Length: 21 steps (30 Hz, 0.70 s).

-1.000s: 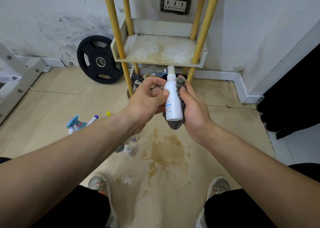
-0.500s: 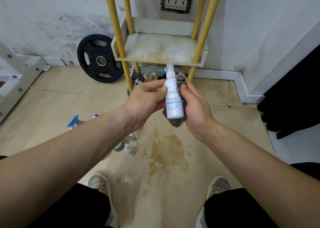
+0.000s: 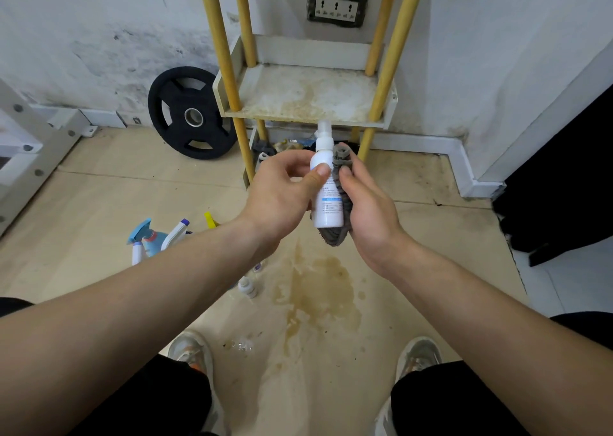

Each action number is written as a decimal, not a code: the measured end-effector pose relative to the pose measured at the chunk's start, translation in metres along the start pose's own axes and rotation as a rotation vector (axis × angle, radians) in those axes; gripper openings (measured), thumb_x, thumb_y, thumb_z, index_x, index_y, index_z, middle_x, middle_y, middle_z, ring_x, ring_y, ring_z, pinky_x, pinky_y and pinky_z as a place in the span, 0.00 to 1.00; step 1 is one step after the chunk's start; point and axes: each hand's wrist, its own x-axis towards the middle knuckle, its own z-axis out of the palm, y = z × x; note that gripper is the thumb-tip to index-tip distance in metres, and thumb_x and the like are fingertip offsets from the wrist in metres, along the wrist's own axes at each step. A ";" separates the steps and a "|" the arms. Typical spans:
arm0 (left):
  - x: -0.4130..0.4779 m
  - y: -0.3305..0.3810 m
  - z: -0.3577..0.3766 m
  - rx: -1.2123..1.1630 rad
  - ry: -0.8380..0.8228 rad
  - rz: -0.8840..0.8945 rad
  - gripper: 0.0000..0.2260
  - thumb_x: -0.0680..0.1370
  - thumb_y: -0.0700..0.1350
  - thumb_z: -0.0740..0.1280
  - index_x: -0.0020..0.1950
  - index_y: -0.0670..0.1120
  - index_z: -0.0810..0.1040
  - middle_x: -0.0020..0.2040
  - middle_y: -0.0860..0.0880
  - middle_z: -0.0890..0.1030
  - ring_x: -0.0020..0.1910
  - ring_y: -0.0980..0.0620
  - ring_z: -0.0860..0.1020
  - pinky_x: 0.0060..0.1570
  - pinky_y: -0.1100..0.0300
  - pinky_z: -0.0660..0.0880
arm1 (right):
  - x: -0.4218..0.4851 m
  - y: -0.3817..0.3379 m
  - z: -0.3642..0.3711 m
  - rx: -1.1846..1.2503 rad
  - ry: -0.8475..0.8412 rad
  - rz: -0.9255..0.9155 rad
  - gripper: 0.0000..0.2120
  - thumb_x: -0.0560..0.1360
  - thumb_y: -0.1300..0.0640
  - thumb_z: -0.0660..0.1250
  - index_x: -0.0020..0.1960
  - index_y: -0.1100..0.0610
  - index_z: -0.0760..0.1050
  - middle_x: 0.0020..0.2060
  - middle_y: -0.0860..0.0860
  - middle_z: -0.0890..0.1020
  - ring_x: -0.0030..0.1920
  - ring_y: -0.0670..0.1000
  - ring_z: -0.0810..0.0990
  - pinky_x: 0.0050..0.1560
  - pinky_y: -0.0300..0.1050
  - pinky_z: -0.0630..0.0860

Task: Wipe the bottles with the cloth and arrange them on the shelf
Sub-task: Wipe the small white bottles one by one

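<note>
The left hand [image 3: 282, 193] pinches the upright white bottle [image 3: 326, 187]; the right hand [image 3: 368, 210] cups a grey cloth [image 3: 338, 183] against it.

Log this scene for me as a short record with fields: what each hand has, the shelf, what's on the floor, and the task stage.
left hand: grips the white spray bottle by its upper body, nozzle up
right hand: holds the grey cloth wrapped against the bottle's right side
shelf: stained tray on yellow posts, beyond the hands
floor: spray bottles lie left of the left forearm; a small white bottle sits beside it
background: black weight plate leans on the wall
stage: wiping; bottle not yet on the shelf
</note>
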 end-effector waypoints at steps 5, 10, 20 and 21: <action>0.005 0.002 -0.005 -0.096 0.113 -0.070 0.07 0.82 0.42 0.67 0.58 0.41 0.82 0.45 0.45 0.84 0.47 0.47 0.85 0.49 0.49 0.84 | -0.006 0.007 0.010 -0.193 -0.018 -0.003 0.25 0.81 0.49 0.59 0.78 0.45 0.66 0.65 0.43 0.80 0.65 0.45 0.79 0.71 0.51 0.72; 0.006 -0.004 -0.006 -0.072 0.172 -0.066 0.07 0.82 0.37 0.66 0.59 0.44 0.75 0.51 0.43 0.80 0.49 0.42 0.83 0.45 0.45 0.84 | -0.005 0.010 0.010 -0.179 0.019 0.037 0.22 0.81 0.48 0.59 0.73 0.51 0.72 0.61 0.50 0.83 0.62 0.51 0.81 0.68 0.55 0.75; 0.011 -0.008 -0.024 0.679 -0.251 0.410 0.27 0.75 0.37 0.74 0.68 0.61 0.74 0.66 0.49 0.67 0.56 0.50 0.75 0.58 0.58 0.77 | 0.000 -0.008 -0.013 0.254 0.129 0.280 0.19 0.83 0.54 0.58 0.63 0.65 0.78 0.59 0.67 0.82 0.56 0.67 0.83 0.62 0.68 0.77; 0.014 -0.007 -0.028 0.772 -0.240 0.453 0.26 0.74 0.42 0.77 0.68 0.60 0.75 0.68 0.48 0.66 0.60 0.48 0.72 0.61 0.55 0.74 | -0.001 -0.008 -0.014 0.239 0.121 0.298 0.19 0.83 0.53 0.59 0.62 0.65 0.79 0.59 0.67 0.82 0.58 0.68 0.82 0.63 0.68 0.76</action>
